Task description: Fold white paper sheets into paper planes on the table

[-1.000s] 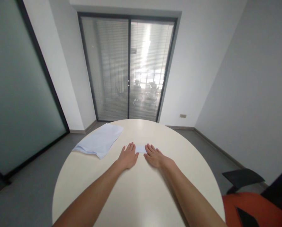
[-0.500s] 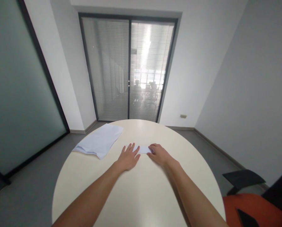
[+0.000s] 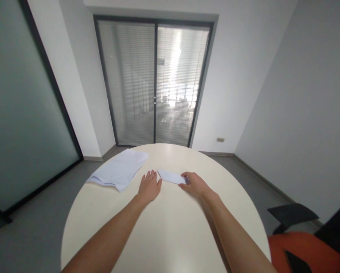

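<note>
A narrow strip of folded white paper (image 3: 171, 177) lies on the round cream table (image 3: 164, 223), slanting slightly down to the right. At its right end, my right hand (image 3: 194, 184) grips it between thumb and fingers. My left hand (image 3: 150, 185) rests flat, palm down, just left of the strip's other end. Its fingers are stretched out and the thumb is close to the paper's near left corner; whether they touch I cannot tell.
A stack of white paper sheets (image 3: 120, 168) sits at the table's far left edge. An orange chair (image 3: 298, 250) with black armrests stands at the right. Behind the table is a glass partition with blinds (image 3: 127, 83).
My left hand has slid left off the paper strip, so more of it shows. The strip has tilted a little and moved slightly right with my right hand.
</note>
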A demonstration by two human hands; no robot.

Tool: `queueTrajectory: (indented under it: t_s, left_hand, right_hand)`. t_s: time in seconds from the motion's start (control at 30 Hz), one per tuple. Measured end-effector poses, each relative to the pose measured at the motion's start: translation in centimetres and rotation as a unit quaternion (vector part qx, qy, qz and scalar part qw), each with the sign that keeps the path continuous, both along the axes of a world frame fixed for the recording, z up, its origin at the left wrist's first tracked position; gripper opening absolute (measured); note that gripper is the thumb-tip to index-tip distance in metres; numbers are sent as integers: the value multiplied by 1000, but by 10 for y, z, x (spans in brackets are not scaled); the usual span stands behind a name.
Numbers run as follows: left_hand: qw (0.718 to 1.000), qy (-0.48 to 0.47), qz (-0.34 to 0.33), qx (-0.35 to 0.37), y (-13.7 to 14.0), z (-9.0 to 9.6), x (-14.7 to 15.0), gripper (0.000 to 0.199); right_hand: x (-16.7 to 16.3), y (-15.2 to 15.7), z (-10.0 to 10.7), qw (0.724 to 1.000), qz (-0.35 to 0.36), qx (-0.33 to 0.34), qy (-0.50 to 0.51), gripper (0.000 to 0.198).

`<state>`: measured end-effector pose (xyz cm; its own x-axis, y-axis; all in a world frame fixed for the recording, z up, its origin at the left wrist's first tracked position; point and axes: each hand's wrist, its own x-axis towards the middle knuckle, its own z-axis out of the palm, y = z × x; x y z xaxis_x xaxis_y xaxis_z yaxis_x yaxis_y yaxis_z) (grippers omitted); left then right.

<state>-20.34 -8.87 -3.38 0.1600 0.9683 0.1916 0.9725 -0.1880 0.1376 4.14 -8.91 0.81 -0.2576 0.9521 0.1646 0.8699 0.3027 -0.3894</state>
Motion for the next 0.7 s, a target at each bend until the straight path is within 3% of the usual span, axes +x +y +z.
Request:
queueTrajectory:
  t_s: [0.2,0.4,0.7]
  left_hand:
    - [1000,4,2,2,-1,0,0,61]
    - [1000,4,0,-2,-1,2,-3,63]
    - [1000,5,2,2,3,1,-2,62]
  right_hand:
    - [8,2,6,990,-120,30,-61,51]
    - [17,10,12,960,-257,66,-92,47]
    - [61,41,12,949,-309,17,-58,40]
